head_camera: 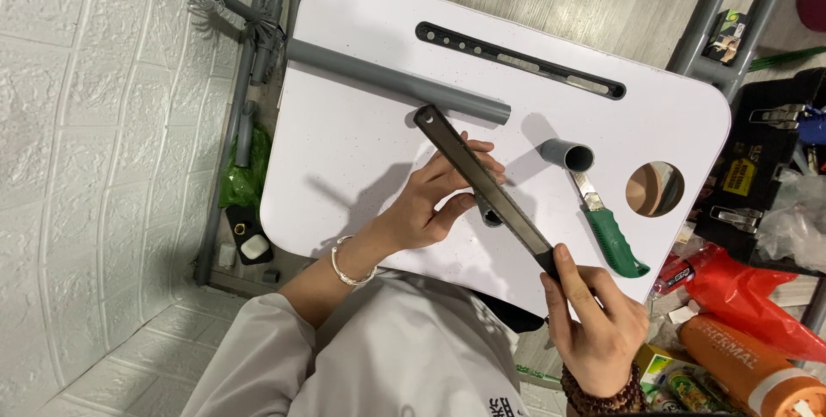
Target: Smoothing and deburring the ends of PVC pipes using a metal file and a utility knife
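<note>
My right hand [594,322] grips the black handle end of a long flat metal file [482,185], which slants up and left across a white lap table [344,150]. My left hand [434,197] lies under the file's middle, its fingers around a small dark round pipe piece [490,216] that is mostly hidden by the file. A long grey pipe [396,81] lies on the table just beyond the file's tip. To the right are a short grey pipe piece [568,156] and a green-handled knife [621,240].
The table has a dark slot [516,60] along its far edge and a round hole [654,189] at the right. Right of it are a black toolbox [766,167], a red bag [740,296] and an orange bottle [748,365]. Grey rods [245,55] lean by the white wall on the left.
</note>
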